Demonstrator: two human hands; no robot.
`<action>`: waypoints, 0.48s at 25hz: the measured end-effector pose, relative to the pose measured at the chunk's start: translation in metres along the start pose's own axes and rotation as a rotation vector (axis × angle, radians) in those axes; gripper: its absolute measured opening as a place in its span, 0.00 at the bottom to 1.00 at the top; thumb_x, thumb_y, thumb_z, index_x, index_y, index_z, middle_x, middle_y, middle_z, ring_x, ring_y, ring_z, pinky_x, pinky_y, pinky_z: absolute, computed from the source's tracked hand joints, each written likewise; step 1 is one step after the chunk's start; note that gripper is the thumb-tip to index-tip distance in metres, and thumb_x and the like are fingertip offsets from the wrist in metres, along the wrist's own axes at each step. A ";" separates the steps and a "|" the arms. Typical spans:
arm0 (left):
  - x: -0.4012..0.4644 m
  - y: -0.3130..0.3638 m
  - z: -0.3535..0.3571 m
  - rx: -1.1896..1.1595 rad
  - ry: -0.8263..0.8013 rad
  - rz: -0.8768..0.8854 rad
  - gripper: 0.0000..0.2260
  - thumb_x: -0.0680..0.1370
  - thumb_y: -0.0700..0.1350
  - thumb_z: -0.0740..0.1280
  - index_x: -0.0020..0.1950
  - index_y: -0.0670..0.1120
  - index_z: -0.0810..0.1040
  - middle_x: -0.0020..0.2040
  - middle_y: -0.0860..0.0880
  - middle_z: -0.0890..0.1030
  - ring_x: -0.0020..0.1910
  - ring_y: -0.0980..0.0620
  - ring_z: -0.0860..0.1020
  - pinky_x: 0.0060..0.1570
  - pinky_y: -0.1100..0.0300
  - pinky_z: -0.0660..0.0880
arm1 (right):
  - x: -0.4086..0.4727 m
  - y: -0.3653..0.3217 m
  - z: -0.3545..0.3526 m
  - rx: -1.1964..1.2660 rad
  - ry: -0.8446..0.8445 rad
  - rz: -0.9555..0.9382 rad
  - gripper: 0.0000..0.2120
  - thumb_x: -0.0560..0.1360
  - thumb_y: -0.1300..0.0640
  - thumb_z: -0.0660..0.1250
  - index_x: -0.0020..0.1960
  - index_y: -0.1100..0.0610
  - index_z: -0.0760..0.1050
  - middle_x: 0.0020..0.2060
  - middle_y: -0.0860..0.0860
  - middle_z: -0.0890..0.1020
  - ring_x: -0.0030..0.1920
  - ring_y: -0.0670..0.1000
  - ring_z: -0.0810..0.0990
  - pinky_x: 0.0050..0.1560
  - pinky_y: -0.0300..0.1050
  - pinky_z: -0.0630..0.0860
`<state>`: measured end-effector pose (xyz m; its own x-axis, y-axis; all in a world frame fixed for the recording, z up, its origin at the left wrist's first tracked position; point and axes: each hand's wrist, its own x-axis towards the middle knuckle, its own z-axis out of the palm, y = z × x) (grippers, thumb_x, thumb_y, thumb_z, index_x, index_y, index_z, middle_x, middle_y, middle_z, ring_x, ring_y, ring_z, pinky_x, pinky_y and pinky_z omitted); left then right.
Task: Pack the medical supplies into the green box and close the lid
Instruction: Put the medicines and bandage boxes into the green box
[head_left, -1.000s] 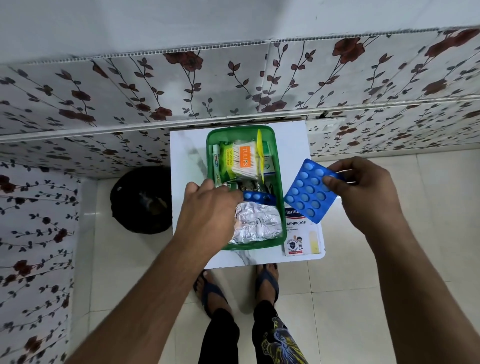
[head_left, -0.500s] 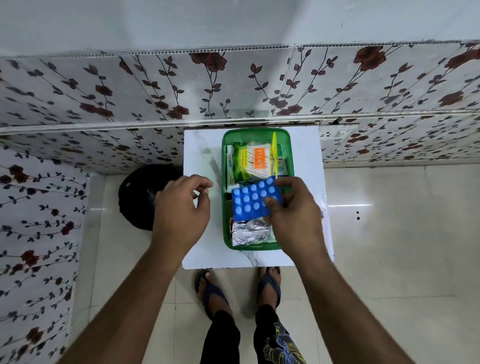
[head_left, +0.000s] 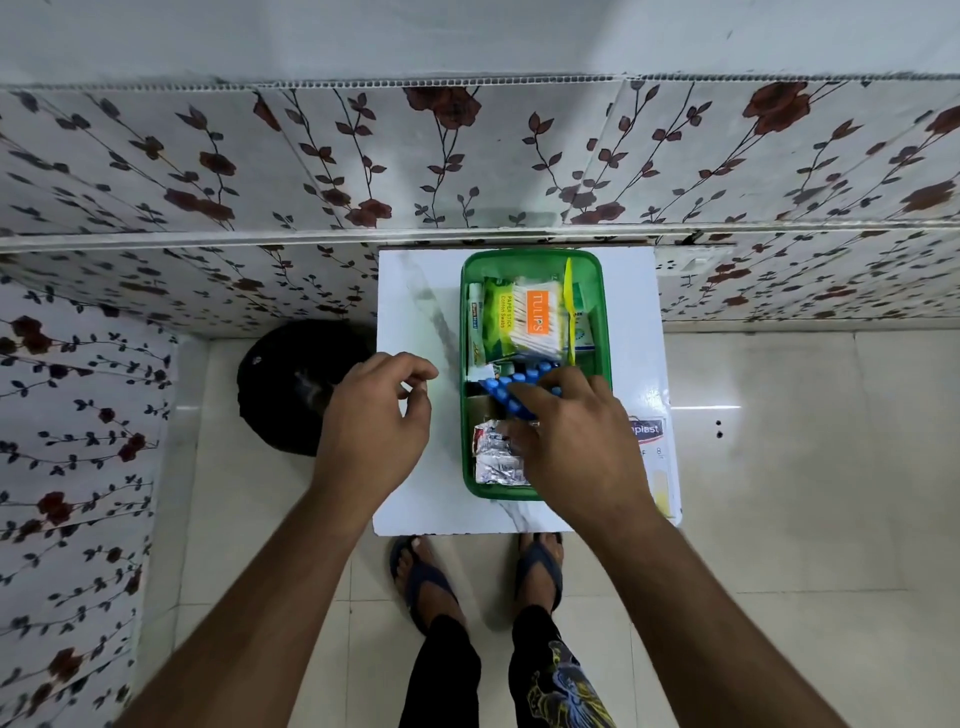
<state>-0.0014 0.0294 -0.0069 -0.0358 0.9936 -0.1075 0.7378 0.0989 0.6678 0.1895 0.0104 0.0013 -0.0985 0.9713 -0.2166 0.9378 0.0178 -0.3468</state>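
Note:
The green box (head_left: 532, 255) sits open on a small white table (head_left: 415, 306). Inside it are a cotton swab pack (head_left: 535, 325), a tube (head_left: 475, 327), a yellow stick (head_left: 569, 306) and a silver foil strip (head_left: 493, 460). My right hand (head_left: 574, 441) reaches into the box and presses a blue blister pack (head_left: 501, 392) down in the middle, fingers on top of it. My left hand (head_left: 374, 415) hovers over the table just left of the box, fingers loosely curled, holding nothing. A plaster box (head_left: 649, 431) lies on the table to the right, partly hidden by my right wrist. No lid is in view.
A black round object (head_left: 285, 384) stands on the floor left of the table. The floral-papered wall (head_left: 467, 156) runs right behind the table. My sandalled feet (head_left: 421, 571) stand at the table's front edge on the tiled floor.
My right hand brought the blue blister pack from the right side over the box and lowered it inside. My left hand came out of the box and moved left.

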 end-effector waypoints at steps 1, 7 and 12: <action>0.001 -0.001 0.000 -0.008 -0.002 -0.005 0.09 0.75 0.37 0.66 0.50 0.49 0.81 0.45 0.53 0.80 0.41 0.56 0.77 0.42 0.61 0.72 | -0.003 0.003 -0.009 0.078 0.015 0.008 0.19 0.73 0.48 0.70 0.62 0.50 0.79 0.55 0.54 0.80 0.54 0.58 0.77 0.51 0.50 0.75; 0.005 -0.004 0.000 -0.074 -0.007 -0.106 0.09 0.76 0.38 0.66 0.48 0.51 0.81 0.44 0.55 0.80 0.39 0.61 0.76 0.40 0.69 0.70 | -0.024 0.089 -0.033 0.382 0.167 0.599 0.13 0.72 0.48 0.73 0.55 0.49 0.78 0.47 0.48 0.82 0.48 0.52 0.81 0.41 0.41 0.72; 0.008 -0.007 0.012 -0.063 -0.016 -0.117 0.09 0.76 0.38 0.66 0.47 0.51 0.82 0.45 0.54 0.81 0.41 0.62 0.76 0.39 0.76 0.67 | -0.025 0.118 0.004 0.280 -0.117 0.738 0.28 0.67 0.43 0.76 0.62 0.51 0.70 0.52 0.51 0.81 0.50 0.54 0.80 0.45 0.48 0.74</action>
<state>0.0012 0.0364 -0.0213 -0.1079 0.9741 -0.1988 0.6850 0.2178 0.6952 0.3016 -0.0129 -0.0383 0.4660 0.6777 -0.5689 0.6579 -0.6953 -0.2894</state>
